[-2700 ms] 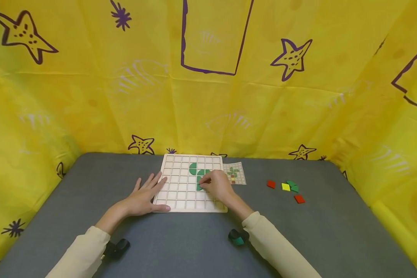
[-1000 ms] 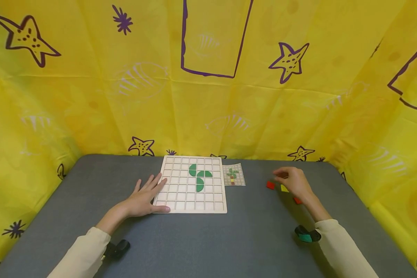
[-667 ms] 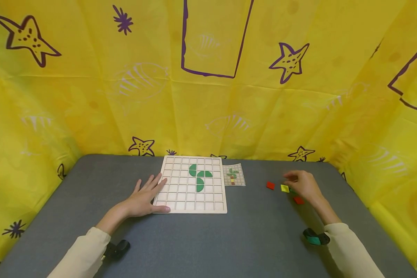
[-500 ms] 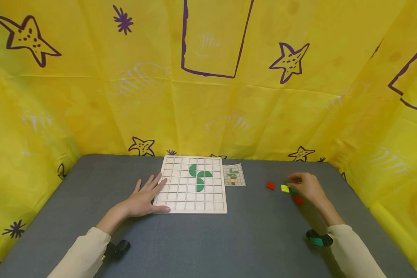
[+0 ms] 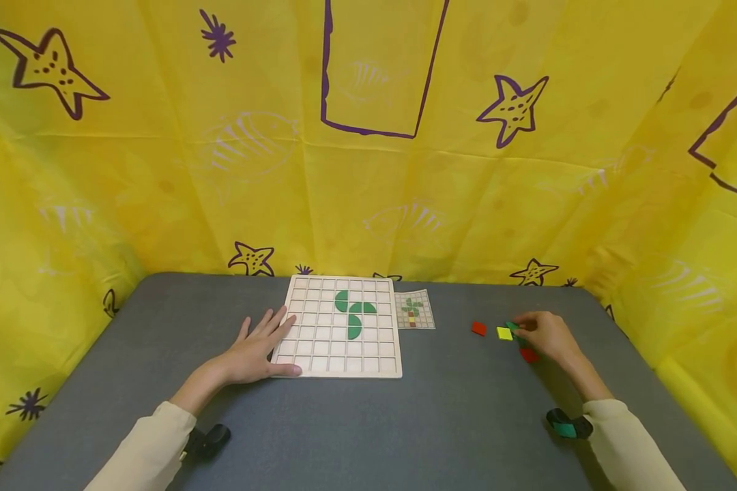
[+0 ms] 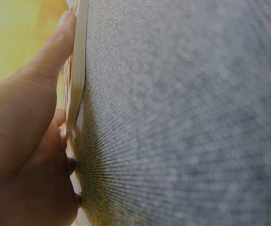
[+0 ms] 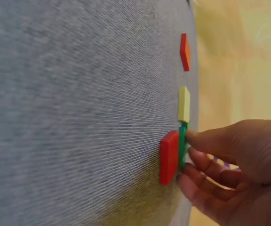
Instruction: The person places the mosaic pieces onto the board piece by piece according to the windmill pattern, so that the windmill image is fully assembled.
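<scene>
Now with the right hand (image 5: 549,335) curled in a narrow grip about a green piece (image 5: 512,325), right of centre in the frame on the desk (image 5: 454,402), just beside a yellow tile (image 5: 504,333); with the left hand (image 5: 254,349) spread wide on the left edge of a gridded board (image 5: 319,348).

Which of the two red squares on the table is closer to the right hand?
The front red square, right beside the right hand. The other red square lies farther left, on the far side of the yellow square.
</scene>
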A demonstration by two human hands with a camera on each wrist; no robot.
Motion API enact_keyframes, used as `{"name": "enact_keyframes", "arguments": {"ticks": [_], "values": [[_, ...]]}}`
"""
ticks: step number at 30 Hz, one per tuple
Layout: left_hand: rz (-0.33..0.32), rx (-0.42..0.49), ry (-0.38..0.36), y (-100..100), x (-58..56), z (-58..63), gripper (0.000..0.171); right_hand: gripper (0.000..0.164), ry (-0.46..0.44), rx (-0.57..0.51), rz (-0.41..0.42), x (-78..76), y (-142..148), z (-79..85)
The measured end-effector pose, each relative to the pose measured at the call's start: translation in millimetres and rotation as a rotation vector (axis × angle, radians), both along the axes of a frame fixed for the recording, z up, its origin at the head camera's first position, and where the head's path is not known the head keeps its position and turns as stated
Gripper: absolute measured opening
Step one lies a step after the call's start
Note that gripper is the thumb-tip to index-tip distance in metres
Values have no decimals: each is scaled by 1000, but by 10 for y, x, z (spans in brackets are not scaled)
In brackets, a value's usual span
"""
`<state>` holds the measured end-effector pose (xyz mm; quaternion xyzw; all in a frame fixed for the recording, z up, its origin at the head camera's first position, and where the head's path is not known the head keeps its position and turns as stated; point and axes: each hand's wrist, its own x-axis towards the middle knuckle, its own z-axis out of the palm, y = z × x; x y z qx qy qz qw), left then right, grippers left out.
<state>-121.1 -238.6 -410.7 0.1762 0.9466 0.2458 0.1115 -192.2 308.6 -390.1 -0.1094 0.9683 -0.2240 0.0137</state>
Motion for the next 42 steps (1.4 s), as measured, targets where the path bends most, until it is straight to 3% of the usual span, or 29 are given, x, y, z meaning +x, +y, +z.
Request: {"name": "enact_keyframes", "arguments": {"ticks": [6,11,18,26,31,42], "values": [[-12,7,20,-3,0,-16,104,28,-45,67,27,-37,-50,32],[-9,4,21,-10,4,-20,105,22,-61,49,45,-61,-84,60],[-3,6,5,-15,9,-5,105,27,-86,38,92,-67,-28,93],[-4,8,9,13,5,6,104,23,-107,31,37,-69,13,108],[1,7,11,6,11,9,103,12,-79,20,18,-86,15,107],[-6,25,15,9,1,-20,104,15,24,-2,37,-116,-160,263]]}}
